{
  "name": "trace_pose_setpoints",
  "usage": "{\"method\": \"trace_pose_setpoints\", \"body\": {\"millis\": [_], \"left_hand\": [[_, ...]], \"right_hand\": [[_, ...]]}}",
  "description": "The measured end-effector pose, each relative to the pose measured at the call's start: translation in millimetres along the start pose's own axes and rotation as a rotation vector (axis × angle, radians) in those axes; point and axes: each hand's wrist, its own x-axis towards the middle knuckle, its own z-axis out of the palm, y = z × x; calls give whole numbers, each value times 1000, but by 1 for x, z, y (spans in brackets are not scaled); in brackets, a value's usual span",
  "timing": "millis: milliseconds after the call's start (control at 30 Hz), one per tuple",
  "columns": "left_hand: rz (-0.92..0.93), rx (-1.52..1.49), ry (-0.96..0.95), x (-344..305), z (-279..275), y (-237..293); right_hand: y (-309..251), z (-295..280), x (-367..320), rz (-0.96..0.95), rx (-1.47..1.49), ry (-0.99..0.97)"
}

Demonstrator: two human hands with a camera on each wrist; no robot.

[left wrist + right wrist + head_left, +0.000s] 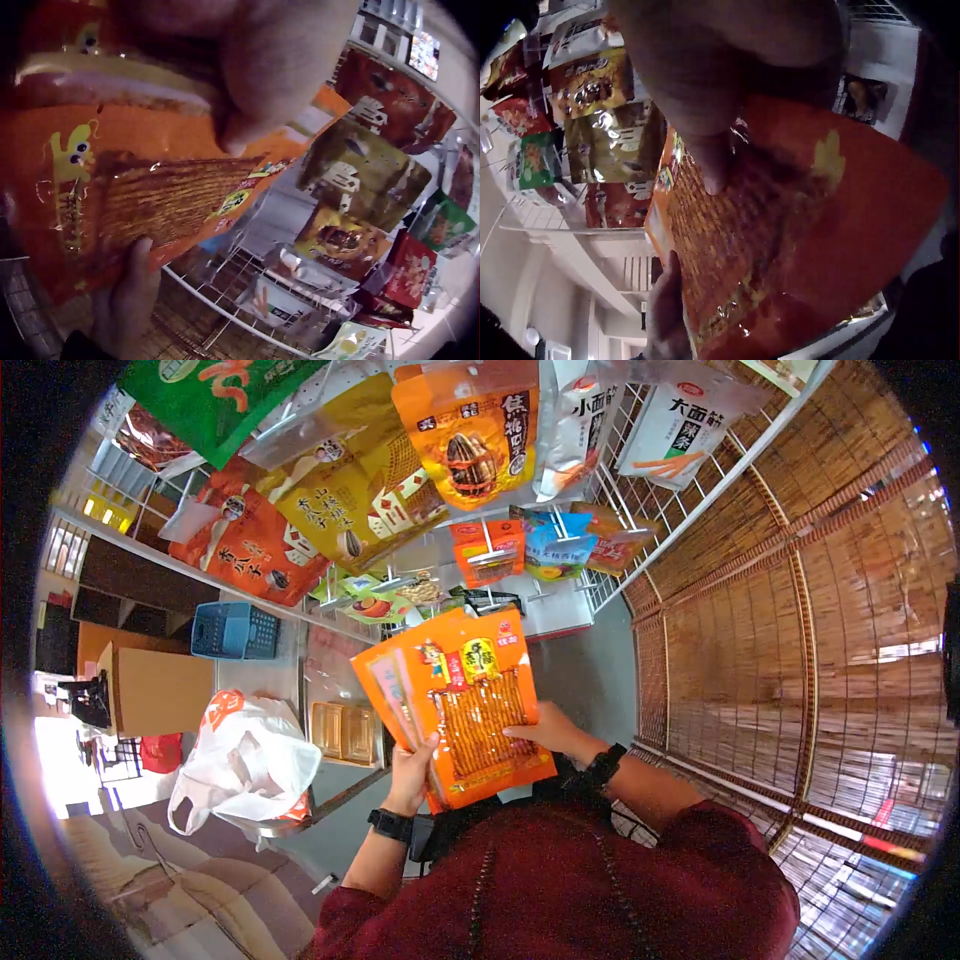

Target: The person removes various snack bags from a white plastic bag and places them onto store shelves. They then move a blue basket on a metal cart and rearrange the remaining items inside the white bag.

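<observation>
In the head view, an orange snack packet (485, 710) with a clear window full of thin brown sticks is held up before the chest. Behind it, fanned out to the left, show the edges of more orange packaging (385, 670). My left hand (408, 778) grips the lower left edge of the stack, its thumb lying over the front. At the right edge my right hand (548, 730) pinches the front packet, thumb on the window. The left wrist view shows the left hand (292, 60) close up, and the right wrist view shows the right hand (727, 60) over the sticks.
Bagged snacks hang on a white wire rack ahead, among them an orange seed bag (468, 435) and a blue bag (558, 542). To the left are a white plastic bag (250, 760), a blue basket (235, 632) and a cardboard box (160, 690). A bamboo screen (720, 630) closes the right side.
</observation>
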Motion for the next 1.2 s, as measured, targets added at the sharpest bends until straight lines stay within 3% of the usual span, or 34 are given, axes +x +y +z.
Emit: {"method": "trace_pose_setpoints", "body": {"millis": [133,267,467,533,600,667,767,800,967,1033,1067,1133,1200], "left_hand": [[-154,126,-38,40,12,-51],[-241,138,-37,86,15,-83],[-201,-75,-152,171,-42,-154],[-220,-103,-176,197,-64,-175],[-37,-57,-191,210,-72,-179],[-6,-52,-190,227,-81,-185],[219,46,-185,246,-84,-183],[307,-39,-139,252,-81,-188],[448,-15,-91,278,-81,-209],[519,47,17,287,-81,-218],[541,119,6,295,-90,-223],[607,169,68,286,-80,-216],[712,168,171,283,-78,-212]], "right_hand": [[41,-28,2,-67,20,92],[81,-44,24,121,-72,32],[159,-35,88,33,-137,86],[193,-27,110,46,-277,-17],[205,-25,128,64,-246,-40],[211,-24,142,90,-219,-70],[229,-23,166,11,-304,-76],[241,-22,172,-5,-210,-55],[281,-42,197,-95,-147,-12],[309,-55,209,-278,-71,141],[317,-64,208,-275,-83,123],[325,-89,207,-209,203,154],[341,-117,203,-254,134,207]]}}
